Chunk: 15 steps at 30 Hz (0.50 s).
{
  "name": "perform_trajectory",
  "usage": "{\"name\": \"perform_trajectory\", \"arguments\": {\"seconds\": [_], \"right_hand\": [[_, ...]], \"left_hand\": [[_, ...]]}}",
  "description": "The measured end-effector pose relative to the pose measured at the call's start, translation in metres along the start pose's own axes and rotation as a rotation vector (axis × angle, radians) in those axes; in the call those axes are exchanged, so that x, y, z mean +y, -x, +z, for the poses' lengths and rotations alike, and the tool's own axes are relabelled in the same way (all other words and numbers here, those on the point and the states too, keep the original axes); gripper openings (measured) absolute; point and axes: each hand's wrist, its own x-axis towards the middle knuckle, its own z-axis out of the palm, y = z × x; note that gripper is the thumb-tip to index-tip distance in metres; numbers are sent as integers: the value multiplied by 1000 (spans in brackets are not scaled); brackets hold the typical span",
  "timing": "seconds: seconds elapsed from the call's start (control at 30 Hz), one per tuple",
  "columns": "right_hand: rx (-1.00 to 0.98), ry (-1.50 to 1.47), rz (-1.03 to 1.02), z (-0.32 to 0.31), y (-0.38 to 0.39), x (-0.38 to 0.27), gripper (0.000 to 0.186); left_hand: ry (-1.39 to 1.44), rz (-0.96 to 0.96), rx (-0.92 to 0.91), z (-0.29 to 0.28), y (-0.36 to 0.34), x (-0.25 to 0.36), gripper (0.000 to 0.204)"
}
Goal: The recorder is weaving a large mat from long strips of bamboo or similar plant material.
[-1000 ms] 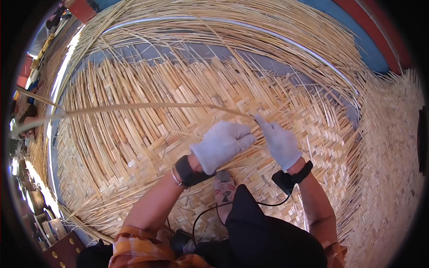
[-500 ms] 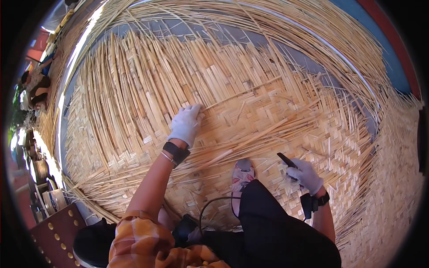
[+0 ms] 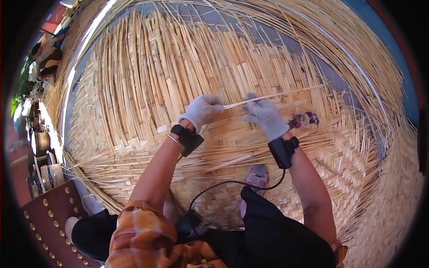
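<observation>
A long, thin pale reed strip is held up over a woven mat. My left hand, in a white glove, pinches its left end between thumb and fingers. My right hand, also gloved, has the strip running between its thumb and forefinger, and its other fingers are partly bent. The strip's far end reaches right across the mat. Beside my right wrist is a small dark, pink-patterned thing whose kind I cannot make out.
Unwoven reed strips stick out side by side from the mat's far part. Loose strips lie across its middle. Long reed bundles curve around the far and right sides. A studded brown panel stands lower left; another person is far left.
My right hand has come up and left to the strip; the black-handled tool it held no longer shows. My left hand has lifted the strip's end off the mat.
</observation>
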Motion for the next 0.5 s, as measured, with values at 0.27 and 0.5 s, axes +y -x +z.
{"name": "perform_trajectory", "arguments": {"seconds": [0.27,0.5], "right_hand": [[335,-86,-181,52,-19,32,20],[430,-24,-390,56,-23,41,24]], "left_hand": [[5,102,43,12,0,1,25],[-65,180,101,17,-4,-4,18]]}}
